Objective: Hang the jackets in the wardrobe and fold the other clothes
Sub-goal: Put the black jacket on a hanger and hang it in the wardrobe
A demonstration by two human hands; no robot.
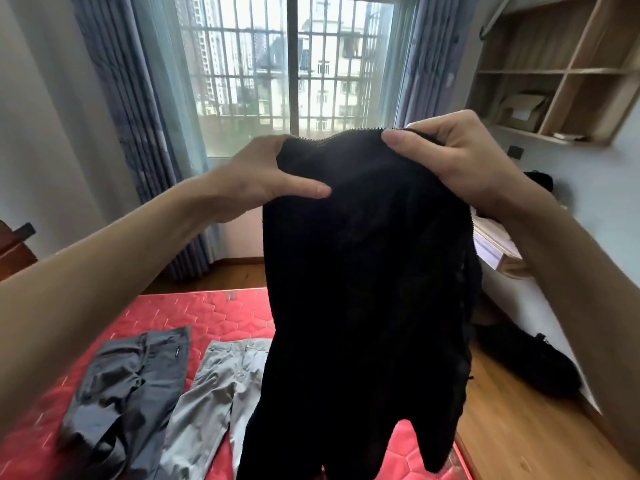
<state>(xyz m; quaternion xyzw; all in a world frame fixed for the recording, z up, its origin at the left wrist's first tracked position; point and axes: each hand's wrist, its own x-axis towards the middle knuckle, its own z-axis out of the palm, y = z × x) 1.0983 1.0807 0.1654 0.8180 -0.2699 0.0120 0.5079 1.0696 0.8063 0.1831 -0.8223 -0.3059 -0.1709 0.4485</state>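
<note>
Both hands hold a black zip-up jacket raised in the air above the red quilted mattress, which serves as the reference landmark.

Left hand: grips the jacket's upper left edge. The thumb is extended and pressed flat on the near face of the fabric; the remaining fingers are curled behind the fabric and mostly hidden.

Right hand: pinches the jacket's upper right edge. The thumb presses on the near side of the cloth, and the fingers are curled over the top edge, close together.

Jacket: hangs straight down from the two grip points. A zipper line runs along the top edge between the hands and down the right side. The lower hem reaches toward the near right part of the mattress; contact with the mattress cannot be determined.

On the mattress, left of the hanging jacket: dark grey trousers lie flat at the far left, and light grey trousers lie just beside them, closer to the jacket.

Beyond the mattress: a barred window with blue-grey curtains. Right of the mattress: wooden floor, a black bag on the floor, and wooden wall shelves above.
</note>
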